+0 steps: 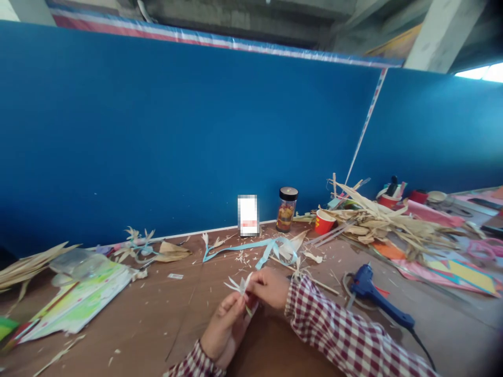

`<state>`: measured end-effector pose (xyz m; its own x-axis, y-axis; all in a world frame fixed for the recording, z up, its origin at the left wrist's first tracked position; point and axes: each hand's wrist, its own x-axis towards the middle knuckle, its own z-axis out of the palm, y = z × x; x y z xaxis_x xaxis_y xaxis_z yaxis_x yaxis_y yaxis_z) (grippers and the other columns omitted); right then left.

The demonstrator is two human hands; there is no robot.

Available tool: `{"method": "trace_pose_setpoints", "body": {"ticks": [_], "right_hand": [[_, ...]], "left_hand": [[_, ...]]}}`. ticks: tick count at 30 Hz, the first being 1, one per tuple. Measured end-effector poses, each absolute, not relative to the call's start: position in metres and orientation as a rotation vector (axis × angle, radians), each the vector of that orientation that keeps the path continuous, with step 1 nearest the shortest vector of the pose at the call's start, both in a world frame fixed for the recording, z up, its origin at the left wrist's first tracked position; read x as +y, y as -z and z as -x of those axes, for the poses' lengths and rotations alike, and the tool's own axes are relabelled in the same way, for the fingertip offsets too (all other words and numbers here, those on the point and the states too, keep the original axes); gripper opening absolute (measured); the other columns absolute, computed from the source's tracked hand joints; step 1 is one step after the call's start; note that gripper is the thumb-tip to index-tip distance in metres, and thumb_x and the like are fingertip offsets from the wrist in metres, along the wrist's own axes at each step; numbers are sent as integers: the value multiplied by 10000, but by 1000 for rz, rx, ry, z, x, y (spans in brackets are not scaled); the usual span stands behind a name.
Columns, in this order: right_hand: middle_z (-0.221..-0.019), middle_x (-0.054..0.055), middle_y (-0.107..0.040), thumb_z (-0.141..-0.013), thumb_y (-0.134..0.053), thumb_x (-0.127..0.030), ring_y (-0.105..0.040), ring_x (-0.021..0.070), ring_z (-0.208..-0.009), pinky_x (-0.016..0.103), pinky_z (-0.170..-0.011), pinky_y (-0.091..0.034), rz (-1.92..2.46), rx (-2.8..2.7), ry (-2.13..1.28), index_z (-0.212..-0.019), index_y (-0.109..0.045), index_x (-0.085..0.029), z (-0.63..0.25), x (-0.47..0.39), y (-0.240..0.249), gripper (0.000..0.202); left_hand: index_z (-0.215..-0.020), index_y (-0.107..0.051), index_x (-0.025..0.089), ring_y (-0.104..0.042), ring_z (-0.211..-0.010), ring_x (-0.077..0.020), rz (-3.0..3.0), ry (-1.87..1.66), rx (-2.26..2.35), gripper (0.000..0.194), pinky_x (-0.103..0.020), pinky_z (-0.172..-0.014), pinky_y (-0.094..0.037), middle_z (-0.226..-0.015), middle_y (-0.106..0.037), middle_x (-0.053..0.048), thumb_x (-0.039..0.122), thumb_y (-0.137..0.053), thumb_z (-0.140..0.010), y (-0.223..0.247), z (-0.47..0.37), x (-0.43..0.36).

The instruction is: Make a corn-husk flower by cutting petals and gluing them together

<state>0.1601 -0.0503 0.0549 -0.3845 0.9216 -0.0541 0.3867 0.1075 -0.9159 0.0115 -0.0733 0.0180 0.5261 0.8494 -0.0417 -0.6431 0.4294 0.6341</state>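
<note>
My left hand [226, 324] pinches the base of a small white flower [238, 285] with thin pointed petals, apparently made of husk strips. Against its right side, the fingers of my right hand [269, 287] are closed on a petal. A bit of green shows below the left fingertips. Just beyond my hands lies a light blue ribbon [231, 247], looped at its right end beside pale husk pieces. To the right, a blue glue gun [369, 290] rests on the brown table [157, 309], its cord running toward the near edge.
A dark-lidded jar [287, 209], a red paper cup [324, 222] and a blurred white card [248, 215] stand by the blue partition [188, 141]. Dried corn husks [377, 214] pile up at right. A painted paper sheet [82, 298] lies left, near husk flowers [139, 243].
</note>
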Motion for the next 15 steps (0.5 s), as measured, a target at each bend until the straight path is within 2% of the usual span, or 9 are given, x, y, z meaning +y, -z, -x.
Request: {"method": "trace_pose_setpoints", "body": {"ticks": [3, 5, 7, 9, 11, 15], "right_hand": [[-577, 20, -639, -796, -464, -375, -583, 157, -556, 262, -532, -413, 1445, -1843, -972, -680, -657, -187, -167, -48, -58, 293], [-621, 18, -648, -760, -508, -411, -582, 171, -572, 283, -554, -423, 1593, -1791, -730, -840, -630, -187, -176, -45, -62, 268], [-842, 44, -657, -749, -521, -395, -592, 198, -713, 323, -649, -431, 1678, -1707, -509, -1066, -528, -198, -187, -43, -69, 373], [-1101, 75, -567, -755, -514, -362, -572, 210, -856, 344, -729, -421, 1708, -1653, -275, -1191, -420, -216, -200, -44, -77, 470], [-1151, 78, -528, -770, -495, -355, -568, 197, -881, 322, -731, -428, 1709, -1692, -123, -1162, -452, -221, -214, -47, -84, 417], [-895, 38, -642, -764, -512, -361, -599, 160, -746, 261, -661, -444, 1774, -1863, -65, -921, -603, -214, -254, -42, -95, 234]], "left_hand": [[-658, -654, 165, -506, -1072, -236, -594, -972, 361, 93, -403, -988, -266, -978, -661, -70, 190, -599, -727, -22, -9, -74], [-666, -650, 171, -435, -1154, -247, -569, -988, 335, 100, -417, -1001, -244, -1121, -606, -63, 199, -587, -738, -25, -4, -73], [-666, -640, 174, -386, -1194, -256, -538, -988, 300, 121, -436, -1008, -223, -1217, -543, -58, 217, -569, -754, -27, 0, -72], [-667, -635, 172, -380, -1198, -266, -509, -971, 273, 132, -447, -1010, -212, -1242, -521, -73, 238, -564, -758, -28, 3, -70], [-664, -633, 172, -390, -1191, -265, -483, -962, 284, 129, -446, -1012, -210, -1235, -527, -82, 244, -572, -751, -28, 4, -68], [-665, -647, 178, -445, -1149, -233, -456, -1009, 411, 80, -427, -1006, -243, -1194, -564, -62, 205, -603, -726, -25, 1, -68]]}}
